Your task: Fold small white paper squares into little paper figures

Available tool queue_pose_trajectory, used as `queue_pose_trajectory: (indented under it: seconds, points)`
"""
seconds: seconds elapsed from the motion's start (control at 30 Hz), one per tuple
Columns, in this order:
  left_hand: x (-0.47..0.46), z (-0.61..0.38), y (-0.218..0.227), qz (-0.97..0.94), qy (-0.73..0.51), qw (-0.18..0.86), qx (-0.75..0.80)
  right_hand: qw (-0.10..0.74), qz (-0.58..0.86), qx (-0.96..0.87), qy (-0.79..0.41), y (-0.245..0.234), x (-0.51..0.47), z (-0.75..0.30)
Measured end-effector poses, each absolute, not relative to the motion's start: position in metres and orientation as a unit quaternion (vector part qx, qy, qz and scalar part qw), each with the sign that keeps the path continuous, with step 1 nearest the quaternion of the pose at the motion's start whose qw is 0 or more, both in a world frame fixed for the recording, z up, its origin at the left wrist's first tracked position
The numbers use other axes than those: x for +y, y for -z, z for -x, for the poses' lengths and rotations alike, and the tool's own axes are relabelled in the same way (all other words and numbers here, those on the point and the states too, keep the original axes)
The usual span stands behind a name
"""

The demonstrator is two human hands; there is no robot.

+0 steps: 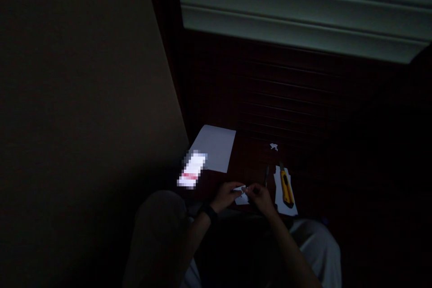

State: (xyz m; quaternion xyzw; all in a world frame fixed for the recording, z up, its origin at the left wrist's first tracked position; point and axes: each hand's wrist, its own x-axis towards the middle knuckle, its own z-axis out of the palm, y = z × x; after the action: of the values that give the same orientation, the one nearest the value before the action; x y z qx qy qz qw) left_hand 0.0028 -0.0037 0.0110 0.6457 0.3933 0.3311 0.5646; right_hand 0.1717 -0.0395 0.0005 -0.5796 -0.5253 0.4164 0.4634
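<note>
The scene is very dark. My left hand (225,195) and my right hand (259,197) meet over the near edge of a small dark table (249,162). Both pinch a small white piece of paper (241,194) between their fingertips. A dark watch sits on my left wrist. Just right of my right hand a yellow utility knife (286,185) lies on a white paper strip (286,201).
A white sheet (216,146) lies at the table's far left, with a lit phone screen (192,170) beside it. A tiny white paper scrap (273,146) lies farther back. A slim dark tool (266,175) rests left of the knife. A wall stands left; blinds hang behind.
</note>
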Motion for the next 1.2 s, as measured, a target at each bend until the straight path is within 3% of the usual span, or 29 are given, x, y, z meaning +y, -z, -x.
queue_pose_trajectory:
  seconds: [0.73, 1.2]
  points:
    - [-0.0028, -0.0018, -0.0075, -0.642, -0.327, 0.593, 0.359, 0.491, 0.59, -0.521, -0.374, 0.0026, -0.0385, -0.1678]
    - [-0.0032, -0.0056, -0.0129, -0.587, -0.323, 0.636, 0.383, 0.497, 0.579, -0.494, -0.417, -0.0004, -0.0377, -0.1701]
